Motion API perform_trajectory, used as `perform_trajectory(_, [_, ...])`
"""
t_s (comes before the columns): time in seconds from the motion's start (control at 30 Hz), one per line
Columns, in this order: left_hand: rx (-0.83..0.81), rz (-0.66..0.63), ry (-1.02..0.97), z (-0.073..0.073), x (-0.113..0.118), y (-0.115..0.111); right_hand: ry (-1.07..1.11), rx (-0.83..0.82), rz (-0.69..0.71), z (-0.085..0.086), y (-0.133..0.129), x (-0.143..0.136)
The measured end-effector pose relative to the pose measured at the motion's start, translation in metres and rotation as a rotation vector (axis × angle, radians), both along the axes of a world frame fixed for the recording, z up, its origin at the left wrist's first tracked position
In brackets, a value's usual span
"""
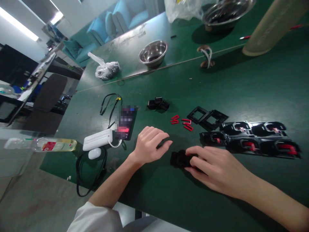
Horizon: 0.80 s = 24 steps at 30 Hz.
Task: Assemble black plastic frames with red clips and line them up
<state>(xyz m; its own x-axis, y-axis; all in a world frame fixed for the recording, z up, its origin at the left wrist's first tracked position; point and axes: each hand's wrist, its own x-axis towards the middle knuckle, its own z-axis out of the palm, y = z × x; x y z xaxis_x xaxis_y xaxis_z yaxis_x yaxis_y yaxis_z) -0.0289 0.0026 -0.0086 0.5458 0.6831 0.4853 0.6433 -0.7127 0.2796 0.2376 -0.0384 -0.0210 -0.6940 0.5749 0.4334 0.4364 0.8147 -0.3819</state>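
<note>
Green surface (145, 85): ran beneath the work.
Bare right hand (212, 164): fingers gripped a black, blocky plastic part (178, 159).
Bare left hand (150, 145): fingers curled; whether holding anything, I couldn't tell.
Part: sat near the front edge, seemingly mid-handling; next move probably needed steadiness.

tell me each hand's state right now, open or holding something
Left hand: partly curled, thumb and fingertips apart; cannot tell whether it holds anything.
Right hand: closed on a black part.
</note>
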Motion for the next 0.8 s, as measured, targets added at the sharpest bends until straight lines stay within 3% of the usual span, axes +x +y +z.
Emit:
perform_trajectory(0.47, [-0.107,0.136,0.109,-0.0052,0.0027,0.0000,0.033,-0.028,-0.015,0.0022,-0.0003,-0.0008])
perform_trajectory(0.8, [-0.156,0.117,0.194,-0.0078,0.0006,0.0002,0.027,-0.029,-0.010,0.0000,-0.0008,-0.0005])
